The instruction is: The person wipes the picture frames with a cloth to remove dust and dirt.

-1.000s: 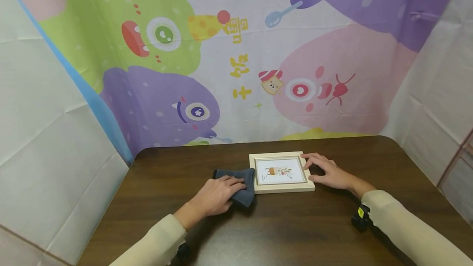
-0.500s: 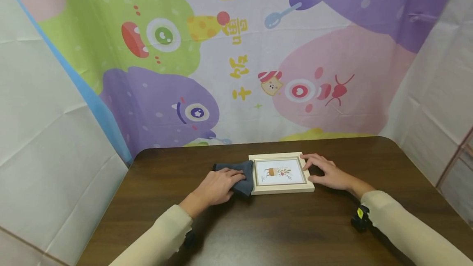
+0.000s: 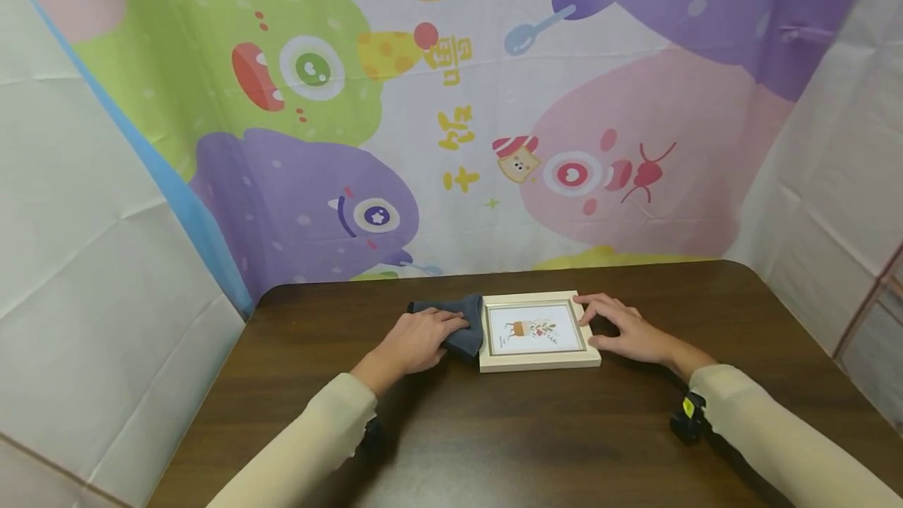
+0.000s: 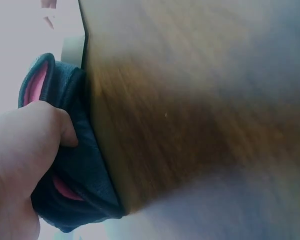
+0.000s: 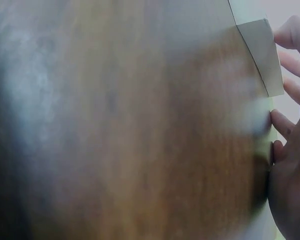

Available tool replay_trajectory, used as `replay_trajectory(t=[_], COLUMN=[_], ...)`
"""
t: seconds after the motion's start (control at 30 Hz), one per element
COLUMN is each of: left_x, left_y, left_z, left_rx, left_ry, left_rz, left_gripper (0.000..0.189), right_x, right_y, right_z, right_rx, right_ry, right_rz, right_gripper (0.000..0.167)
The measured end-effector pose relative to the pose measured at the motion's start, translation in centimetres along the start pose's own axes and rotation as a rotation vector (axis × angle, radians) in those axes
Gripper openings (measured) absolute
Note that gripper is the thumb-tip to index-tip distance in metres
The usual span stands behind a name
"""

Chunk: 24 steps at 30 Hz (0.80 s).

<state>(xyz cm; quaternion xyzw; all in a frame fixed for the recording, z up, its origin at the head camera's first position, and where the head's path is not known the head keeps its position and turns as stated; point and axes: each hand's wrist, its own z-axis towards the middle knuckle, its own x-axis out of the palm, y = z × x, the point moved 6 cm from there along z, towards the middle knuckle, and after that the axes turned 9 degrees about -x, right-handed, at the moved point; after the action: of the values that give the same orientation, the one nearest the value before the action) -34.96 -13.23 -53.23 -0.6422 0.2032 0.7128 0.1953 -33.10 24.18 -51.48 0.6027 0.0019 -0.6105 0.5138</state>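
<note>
A cream picture frame (image 3: 539, 363) with a small printed drawing lies face up on the brown table. My left hand (image 3: 418, 339) holds a folded dark grey-blue cloth (image 3: 462, 343) against the frame's left side. Pink shows inside the cloth's folds (image 4: 37, 85) in the left wrist view, where the thumb bends over it. At the frame's right side, my right hand (image 3: 631, 332) grips the edge, thumb at the near part and fingers farther back. The right wrist view has the frame's corner (image 5: 264, 57) beside the fingers.
A cartoon-printed curtain (image 3: 451, 241) hangs right behind the table's back edge. Pale cloth walls (image 3: 99, 257) stand on the left and right. The dark brown tabletop (image 3: 536, 445) stretches in front of the frame.
My left hand and the cloth have slid away from me along the frame's left side, toward its far corner. The right hand and the frame have hardly moved.
</note>
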Motion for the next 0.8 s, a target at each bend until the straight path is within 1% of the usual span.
replay_trajectory(t=[0.03,0.07,0.13,0.17,0.23,0.33,0.37,0.4,0.47,0.53,0.57,0.6,0.63,0.73,0.77,0.8], left_x=[0.2,1.2,1.4,1.1,0.8,-2.2,-2.2,-1.6,-1.4,0.4,0.5,-0.5,-1.9,-5.8,-6.9,-7.5], left_y=[0.3,0.9,1.1,1.0,0.9,-0.8,-0.8,-0.5,-0.4,0.6,0.7,0.3,-0.4,-2.2,-2.7,-2.9], left_z=[0.2,0.6,0.8,0.8,0.7,-0.3,-0.3,-0.2,-0.1,0.5,0.6,0.3,-0.2,-1.5,-1.8,-2.1], left_rx=[0.000,0.000,0.010,0.006,0.021,0.020,0.024,0.035,0.015,0.018,0.007,-0.005,-0.016,-0.023,-0.029,-0.035], left_ry=[-0.001,-0.002,-0.015,-0.007,-0.030,-0.019,-0.022,-0.047,-0.037,-0.080,-0.082,-0.085,-0.085,-0.114,-0.117,-0.126], left_rz=[-0.004,-0.023,-0.024,-0.021,-0.020,0.021,0.031,0.038,0.036,0.033,0.011,-0.001,-0.007,0.026,0.029,0.043], left_gripper=[0.066,0.067,0.066,0.065,0.065,0.062,0.062,0.062,0.061,0.062,0.061,0.059,0.057,0.053,0.052,0.053], right_x=[0.0,0.1,0.1,0.1,0.0,-0.2,-0.2,-0.2,-0.1,-0.1,0.0,0.0,0.0,0.0,0.0,-0.1], right_y=[0.0,0.0,0.1,0.1,0.1,0.2,0.1,0.1,0.1,-0.1,-0.1,-0.1,-0.2,-0.1,-0.1,-0.1], right_z=[0.0,0.0,0.0,0.0,0.0,-0.1,-0.1,-0.1,-0.1,-0.1,-0.1,-0.1,-0.1,0.0,0.0,0.0], right_rx=[-0.002,-0.002,-0.005,-0.006,-0.007,-0.009,-0.009,-0.007,-0.006,-0.005,-0.005,-0.006,-0.009,-0.013,-0.013,-0.011], right_ry=[0.002,0.003,0.004,0.005,0.004,0.000,0.000,0.000,0.000,-0.003,-0.005,-0.006,-0.006,-0.010,-0.009,-0.009], right_rz=[-0.001,0.001,0.003,0.003,0.002,0.004,0.003,0.001,-0.004,-0.009,-0.009,-0.011,-0.010,-0.008,-0.007,-0.011], right_gripper=[0.018,0.018,0.018,0.018,0.018,0.018,0.018,0.018,0.018,0.018,0.018,0.018,0.018,0.018,0.018,0.018])
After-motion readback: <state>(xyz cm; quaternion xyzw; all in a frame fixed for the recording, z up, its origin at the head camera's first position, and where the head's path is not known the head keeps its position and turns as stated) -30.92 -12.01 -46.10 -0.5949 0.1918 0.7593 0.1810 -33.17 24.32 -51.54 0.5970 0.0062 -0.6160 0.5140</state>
